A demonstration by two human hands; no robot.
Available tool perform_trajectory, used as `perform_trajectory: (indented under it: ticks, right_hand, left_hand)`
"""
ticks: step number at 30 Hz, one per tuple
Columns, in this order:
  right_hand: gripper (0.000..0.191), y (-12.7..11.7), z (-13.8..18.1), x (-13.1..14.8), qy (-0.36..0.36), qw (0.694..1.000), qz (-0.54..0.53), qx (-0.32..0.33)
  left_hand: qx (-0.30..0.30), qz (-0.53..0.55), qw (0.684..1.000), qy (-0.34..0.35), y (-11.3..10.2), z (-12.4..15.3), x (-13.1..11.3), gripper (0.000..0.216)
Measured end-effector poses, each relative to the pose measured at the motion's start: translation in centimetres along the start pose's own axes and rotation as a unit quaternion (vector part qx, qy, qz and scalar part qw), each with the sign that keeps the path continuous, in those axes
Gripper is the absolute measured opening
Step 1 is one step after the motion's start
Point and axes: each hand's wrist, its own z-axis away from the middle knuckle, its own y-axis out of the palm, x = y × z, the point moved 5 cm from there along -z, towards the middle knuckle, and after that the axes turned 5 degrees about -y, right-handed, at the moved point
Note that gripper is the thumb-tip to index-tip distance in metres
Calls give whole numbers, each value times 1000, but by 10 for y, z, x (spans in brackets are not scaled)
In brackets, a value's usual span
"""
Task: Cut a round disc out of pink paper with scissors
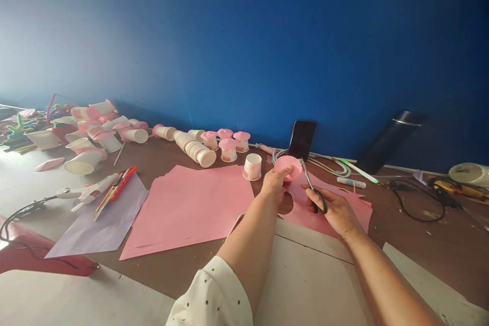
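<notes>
Between thumb and fingers, my left hand [275, 183] pinches a round pink paper disc [286, 164]. My right hand [336, 209] grips black-handled scissors [308, 175], with the blades upright at the disc's right edge. Below both hands lies a cut pink sheet [317, 216] with a round hole near its left side. Just left of the disc stands a small white paper cup [252, 165] with a printed window pattern, upside down or upright I cannot tell. Several similar cups with pink paper tops [228, 148] stand behind it.
A stack of pink paper [187, 209] lies left of my arm. A row of nested cups [193, 147], a glue gun [87, 191] and a red utility knife [114, 191] are further left. A phone [302, 138] and a dark bottle [389, 142] lean on the blue partition [244, 51].
</notes>
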Motion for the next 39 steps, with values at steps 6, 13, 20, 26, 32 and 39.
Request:
perform_trajectory:
  ticks: [6, 13, 20, 26, 32, 39]
  right_hand:
    - [56, 1, 1, 3, -7, 1000, 3, -2]
    - [58, 1, 1, 3, 4, 1000, -14, -4]
    - [56, 2, 1, 5, 9, 1000, -18, -13]
    - [52, 2, 0, 8, 3, 1000, -13, -18]
    - [51, 1, 2, 13, 10, 999, -20, -40]
    - [54, -10, -2, 3, 30, 994, -30, -103]
  left_hand:
    - [3, -7, 1000, 0, 0, 0, 1, 33]
    - [13, -13, 1000, 4, 1, 1, 2, 32]
    - [16, -30, 999, 9, 1, -1, 4, 38]
    - [18, -34, 999, 8, 1, -2, 5, 38]
    - [17, -22, 1000, 11, 1, 0, 4, 33]
    - [46, 28, 998, 25, 4, 1, 1, 30]
